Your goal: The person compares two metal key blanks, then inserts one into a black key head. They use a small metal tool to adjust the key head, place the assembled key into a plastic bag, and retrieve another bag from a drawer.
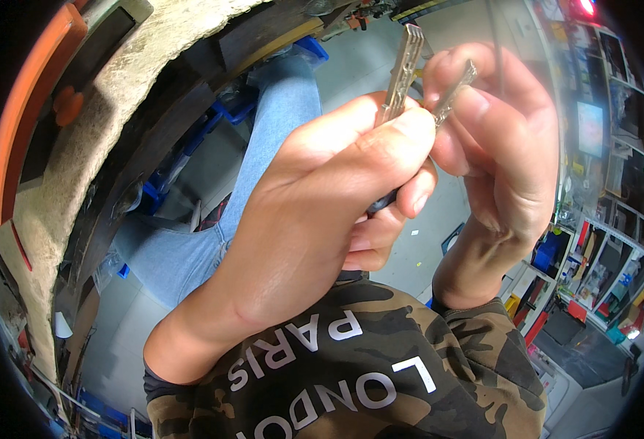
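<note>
My left hand (322, 183) is closed, thumb over fingers, on a flat metal key-like blade (404, 69) that points upward. Grooves and notches run along this blade. A small dark piece (383, 202) shows below the thumb, among the curled fingers; whether it belongs to the blade I cannot tell. Just to the right, my right hand (508, 121) pinches a shorter, thin metal key blade (455, 94) with an uneven edge between thumb and fingers. Its lower end comes close to my left thumb tip; whether they touch I cannot tell.
A worn wooden bench edge (102, 117) curves along the left, with an orange-rimmed object (33, 102) on it. Shelves with boxes and tools (607, 271) stand at the right. My jeans-clad leg (282, 110) is below, over a grey floor (439, 212).
</note>
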`<state>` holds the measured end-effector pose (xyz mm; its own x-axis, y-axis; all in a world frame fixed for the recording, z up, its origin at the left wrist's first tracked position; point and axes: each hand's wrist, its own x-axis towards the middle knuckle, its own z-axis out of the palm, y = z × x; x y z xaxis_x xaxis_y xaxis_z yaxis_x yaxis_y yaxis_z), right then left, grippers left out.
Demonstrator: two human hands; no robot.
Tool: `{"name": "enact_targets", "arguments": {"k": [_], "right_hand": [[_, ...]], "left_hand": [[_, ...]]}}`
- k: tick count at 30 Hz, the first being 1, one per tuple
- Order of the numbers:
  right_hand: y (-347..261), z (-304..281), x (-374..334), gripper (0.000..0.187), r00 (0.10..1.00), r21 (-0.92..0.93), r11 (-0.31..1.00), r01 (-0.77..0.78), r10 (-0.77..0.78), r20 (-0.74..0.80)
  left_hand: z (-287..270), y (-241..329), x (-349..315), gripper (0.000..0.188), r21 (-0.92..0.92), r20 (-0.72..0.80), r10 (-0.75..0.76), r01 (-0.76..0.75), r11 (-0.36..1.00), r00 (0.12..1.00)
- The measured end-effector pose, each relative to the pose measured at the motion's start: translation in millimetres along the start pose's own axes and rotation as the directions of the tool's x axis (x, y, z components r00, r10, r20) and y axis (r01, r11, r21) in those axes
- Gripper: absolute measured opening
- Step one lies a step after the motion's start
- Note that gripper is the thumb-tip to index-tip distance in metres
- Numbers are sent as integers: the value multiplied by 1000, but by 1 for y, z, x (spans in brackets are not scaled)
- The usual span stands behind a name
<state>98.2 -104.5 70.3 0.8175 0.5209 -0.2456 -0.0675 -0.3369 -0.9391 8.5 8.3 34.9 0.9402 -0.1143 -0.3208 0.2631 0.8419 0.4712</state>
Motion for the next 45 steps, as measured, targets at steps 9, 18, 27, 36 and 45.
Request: {"name": "enact_targets", "arguments": {"k": [9, 18, 27, 36, 45], "right_hand": [[2, 0, 2, 21, 994, 121, 991, 54, -65, 87], [1, -1, 6, 21, 997, 46, 996, 70, -72, 36], [5, -4, 7, 23, 1000, 109, 994, 22, -21, -6], [5, -4, 5, 24, 996, 85, 992, 94, -94, 2], [7, -6, 6, 26, 976, -16, 979, 201, -199, 84]], "left_hand": [[-9, 3, 1, 32, -192, 172, -84, 117, 974, 981], [-10, 2, 3, 31, -165, 173, -97, 126, 978, 980], [-15, 3, 3, 34, -288, 273, -150, 230, 930, 950], [-13, 4, 4, 32, -179, 197, -120, 156, 971, 973], [-11, 4, 1, 29, -112, 108, -71, 83, 990, 992]]}}
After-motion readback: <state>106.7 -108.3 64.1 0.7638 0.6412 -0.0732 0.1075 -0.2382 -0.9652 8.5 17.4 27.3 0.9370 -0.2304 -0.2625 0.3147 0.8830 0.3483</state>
